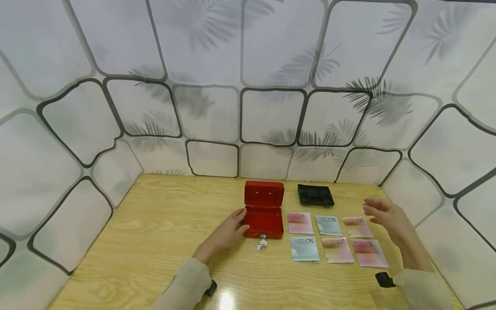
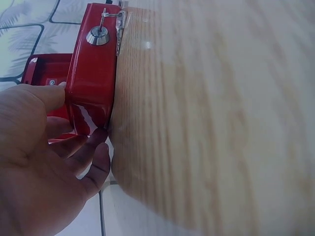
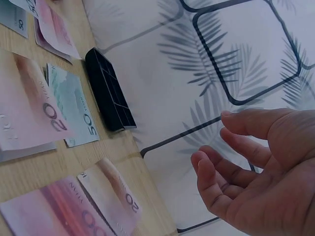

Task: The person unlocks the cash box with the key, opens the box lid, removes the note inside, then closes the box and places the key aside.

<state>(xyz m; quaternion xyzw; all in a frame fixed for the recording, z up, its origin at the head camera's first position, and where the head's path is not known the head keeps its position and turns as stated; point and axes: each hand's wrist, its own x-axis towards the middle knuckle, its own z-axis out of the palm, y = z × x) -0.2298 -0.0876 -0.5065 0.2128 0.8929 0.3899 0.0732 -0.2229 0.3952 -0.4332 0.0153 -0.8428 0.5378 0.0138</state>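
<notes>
A red cash box (image 1: 264, 221) stands with its lid (image 1: 264, 193) raised, nothing visible inside. Keys (image 1: 258, 246) hang from the lock (image 2: 97, 36) on its front. My left hand (image 1: 226, 232) rests against the left side of the box, thumb at the front corner, fingers loosely bent along the wall. Held in the air near the upper right banknotes, my right hand (image 1: 389, 217) has relaxed fingers and holds nothing. Two rows of notes lie right of the box: pink 100s (image 1: 299, 223), (image 1: 370, 253), green 50s (image 1: 328, 225), (image 1: 305, 249), brownish 20s (image 1: 358, 227), (image 1: 337, 250).
A black compartment tray (image 1: 315, 195) lies behind the notes. The wooden table (image 1: 155, 241) meets patterned fabric walls (image 1: 271, 116) at the back and sides. Black straps (image 1: 384, 280) are on both wrists.
</notes>
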